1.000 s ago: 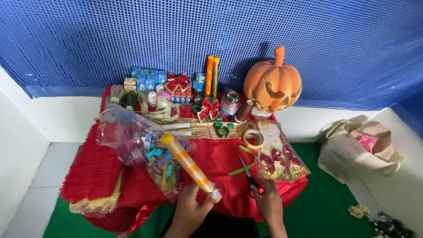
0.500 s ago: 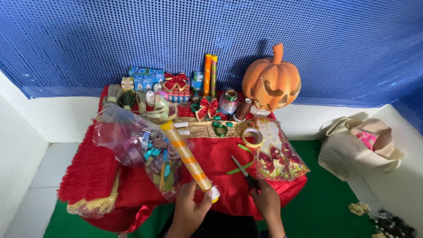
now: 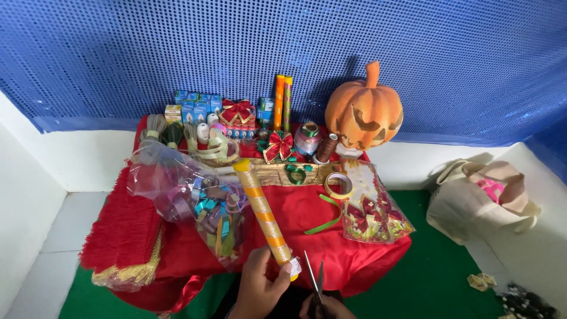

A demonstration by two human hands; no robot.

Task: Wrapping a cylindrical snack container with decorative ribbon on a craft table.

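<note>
Only the head view here, looking down at a small table that's wearing a red cloth with gold fringe hanging off one side. It's sitting on a green floor, white ledges running around it, and a blue perforated wall is filling the whole background.

The left hand is wrapping its fingers around the near end of one yellow-and-orange striped roll, which is angling up and away from the fingers toward the back of the table. The right hand is mostly cut off by the bottom edge, gripping one pair of scissors with the blades pointing up, slightly parted, just beside the left fingertips and the roll's end.

Counting the rest: one clear bag of ribbon scraps is lying just left of the roll, one clear packet of red bows is sitting beyond the right fingers, with one tape roll at its corner. Far from the fingers, one orange carved pumpkin and two upright striped tubes are standing at the back. One beige tote bag is slumping on the ledge, well off to the right.
</note>
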